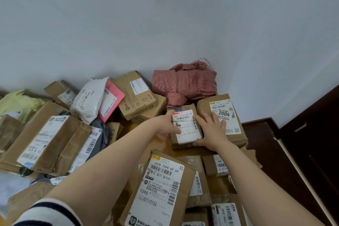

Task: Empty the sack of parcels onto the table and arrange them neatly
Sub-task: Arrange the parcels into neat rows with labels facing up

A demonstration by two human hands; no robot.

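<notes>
Head view:
- Two hands working centre right of frame.
- Left hand (166,124) gripping left edge of small brown parcel (186,127), thumb lying over its label.
- Right hand (212,132) pressing against parcel's right side, fingers spreading flat onto neighbouring "2004" parcel (224,115).
- Small parcel sitting on table (185,152), touching "2004" parcel.
- One pink sack (185,84) lying crumpled behind, against wall.
- At least ten brown parcels crowding the table, plus one pink mailer (113,99), one white bag (89,101), one yellow-green bag (16,102).

The table (158,146) is almost hidden under brown cardboard parcels (161,189). Among them lie a white plastic mailer (88,102) and a pink envelope (114,100), with the crumpled pink sack (183,84) by the wall.
</notes>
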